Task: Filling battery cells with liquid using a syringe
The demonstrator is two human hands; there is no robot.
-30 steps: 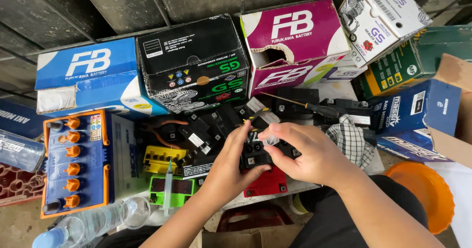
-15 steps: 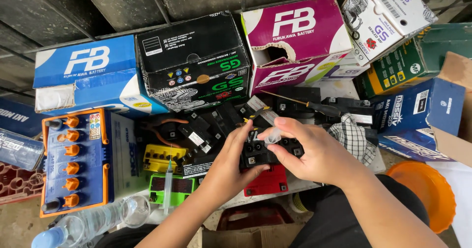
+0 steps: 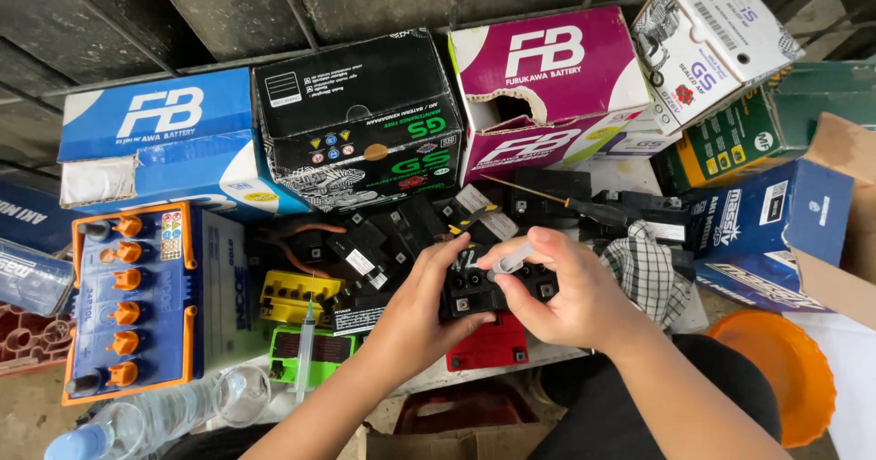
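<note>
Fingers of the right hand (image 3: 570, 296) pinch a small clear plastic tube (image 3: 512, 260), thumb below and forefinger above, closed on its upper end. The tube lies slantwise, its long axis running from the fingertips down and leftward, and its lower tip sits just over the top face of the small black battery (image 3: 474, 291). That battery is the landmark here: it rests on the desk (image 3: 639, 172) atop a red battery (image 3: 488, 346) whose front edge shows just below it. The left hand (image 3: 424, 309) wraps the black battery's left side, thumb hooked under its near edge and fingers curled over the top, clamped on the casing. So the tube's tip comes at the battery from the right and above, and the right hand is the nearer one to the row of openings on its top; whether the tip touches the surface cannot be told. Left of the black battery stand a yellow battery (image 3: 292, 296) and a green battery (image 3: 310, 350), with a syringe (image 3: 304, 346) lying across the green one. To its right lies a checked cloth (image 3: 648, 273).
</note>
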